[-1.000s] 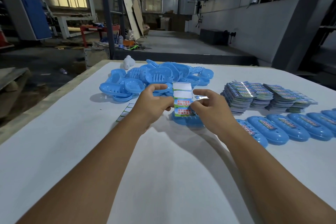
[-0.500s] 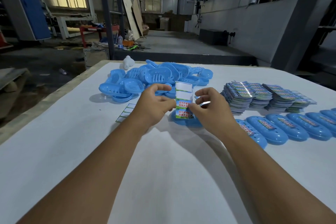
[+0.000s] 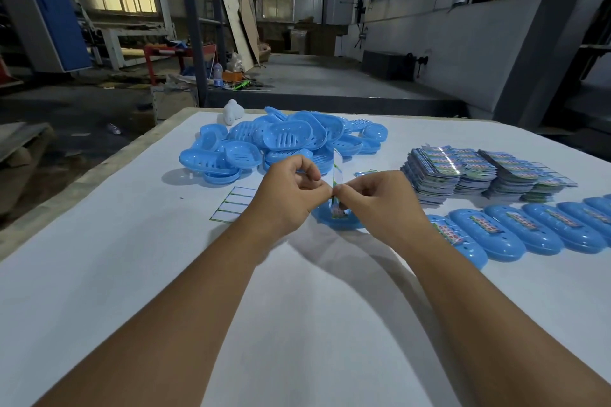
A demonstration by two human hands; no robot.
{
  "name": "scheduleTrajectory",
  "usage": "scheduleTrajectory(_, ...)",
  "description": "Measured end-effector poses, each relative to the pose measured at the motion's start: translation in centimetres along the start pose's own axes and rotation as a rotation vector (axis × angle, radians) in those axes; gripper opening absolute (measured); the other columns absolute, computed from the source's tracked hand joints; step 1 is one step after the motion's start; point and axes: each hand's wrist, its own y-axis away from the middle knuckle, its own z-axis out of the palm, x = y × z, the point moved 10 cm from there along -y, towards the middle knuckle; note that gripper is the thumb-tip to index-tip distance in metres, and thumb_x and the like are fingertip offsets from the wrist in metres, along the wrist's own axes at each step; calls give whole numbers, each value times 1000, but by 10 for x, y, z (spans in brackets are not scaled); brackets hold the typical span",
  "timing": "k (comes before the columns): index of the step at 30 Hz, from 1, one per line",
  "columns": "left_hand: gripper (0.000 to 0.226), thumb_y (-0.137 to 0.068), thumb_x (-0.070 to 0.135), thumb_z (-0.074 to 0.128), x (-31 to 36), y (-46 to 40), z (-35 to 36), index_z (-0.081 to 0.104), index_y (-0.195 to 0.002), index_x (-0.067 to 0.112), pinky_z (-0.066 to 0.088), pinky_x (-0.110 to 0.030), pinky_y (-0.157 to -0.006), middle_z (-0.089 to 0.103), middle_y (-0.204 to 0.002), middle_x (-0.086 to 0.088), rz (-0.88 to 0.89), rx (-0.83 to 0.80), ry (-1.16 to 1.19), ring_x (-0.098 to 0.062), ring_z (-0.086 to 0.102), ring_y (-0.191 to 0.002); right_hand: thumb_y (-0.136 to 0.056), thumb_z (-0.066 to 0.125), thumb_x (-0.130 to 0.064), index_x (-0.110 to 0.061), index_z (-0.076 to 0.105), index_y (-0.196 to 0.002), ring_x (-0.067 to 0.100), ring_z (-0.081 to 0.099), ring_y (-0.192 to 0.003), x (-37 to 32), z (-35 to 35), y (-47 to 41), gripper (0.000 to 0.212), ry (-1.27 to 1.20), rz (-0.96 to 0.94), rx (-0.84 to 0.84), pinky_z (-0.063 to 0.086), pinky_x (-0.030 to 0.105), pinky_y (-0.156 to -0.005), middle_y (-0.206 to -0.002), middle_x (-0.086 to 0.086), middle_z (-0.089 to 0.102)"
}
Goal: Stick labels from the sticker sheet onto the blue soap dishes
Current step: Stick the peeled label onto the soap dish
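Note:
Both hands meet above the middle of the white table (image 3: 314, 291). My left hand (image 3: 287, 195) and my right hand (image 3: 377, 198) pinch a narrow sticker sheet (image 3: 338, 172), which stands nearly edge-on between them. Directly under it lies a blue soap dish (image 3: 334, 220), mostly hidden by my hands. A heap of unlabelled blue soap dishes (image 3: 284, 142) sits behind. A row of labelled soap dishes (image 3: 529, 231) runs along the right.
Stacks of sticker sheets (image 3: 479, 172) stand at the right rear. An emptied backing sheet (image 3: 233, 205) lies left of my left hand. A small white object (image 3: 233, 112) rests at the table's far edge. Workshop floor and machinery lie beyond.
The sticker sheet has turned from facing me to nearly edge-on. My fingertips have come together at its lower part, over the dish.

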Motion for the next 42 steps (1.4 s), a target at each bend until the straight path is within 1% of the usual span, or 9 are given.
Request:
scheduleTrajectory(2,26,-81,8,75,0,0,2,52,-76,20,48,-36,-71,72,-79,-16,12,0,9,-19,59,-69,-77,64,-34,-20,73,-60,6,33,-44,-2,-2,2,24,49,2,29,29,20,-43,-46,0,50)
scheduleTrajectory(7,27,-77,12,73,1,0,7,51,-71,26,45,-31,-63,66,-68,-4,28,-4,16,-14,52,-62,-67,51,-38,-6,67,-62,10,35,-48,-6,-5,4,36,151,-11,87,34,27,-49,-56,13,57)
scheduleTrajectory(12,23,-76,10,70,-1,-3,-2,51,-71,22,34,-16,-45,52,-53,13,15,73,-32,-4,37,-45,-78,62,-28,-5,67,-64,10,38,-49,2,-11,-1,28,109,36,119,35,26,-48,-54,9,58)
scheduleTrajectory(21,13,-90,21,55,-27,-10,-42,57,-77,24,40,-29,-59,60,-71,8,-195,284,-263,-11,56,-66,-72,52,-30,11,56,-72,17,26,-54,17,-16,-4,42,-16,138,95,26,30,-54,-61,8,43)
scheduleTrajectory(26,14,-96,29,43,-29,-8,-61,54,-93,21,43,-36,-68,60,-85,3,-220,335,-674,-24,57,-82,-80,54,-25,13,60,-78,18,28,-53,25,-21,-5,38,-13,171,115,27,31,-55,-63,9,47)
scheduleTrajectory(32,21,-93,38,54,-25,-5,-49,66,-106,26,43,-39,-87,62,-113,-2,-190,177,-1278,-27,50,-111,-79,56,-23,7,54,-65,16,25,-52,17,-19,-4,33,86,116,126,24,26,-50,-54,6,35)
scheduleTrajectory(35,12,-85,37,63,1,-2,-38,70,-86,27,49,-33,-79,66,-91,6,1,259,-853,-17,58,-95,-78,56,-25,-2,48,-54,15,24,-52,11,-19,-3,34,128,77,138,24,27,-48,-51,3,33)
scheduleTrajectory(38,15,-78,36,70,6,1,-9,71,-69,24,43,-13,-54,65,-61,16,10,110,-280,2,56,-57,-76,58,-31,-10,42,-51,14,25,-50,3,-17,-2,36,154,24,140,25,25,-45,-49,0,33)
scheduleTrajectory(42,13,-81,33,70,9,5,10,74,-71,26,40,-9,-51,68,-66,15,47,34,-216,4,53,-55,-79,65,-28,-9,58,-59,9,37,-46,1,-19,-2,29,169,2,166,34,26,-48,-47,-6,48)
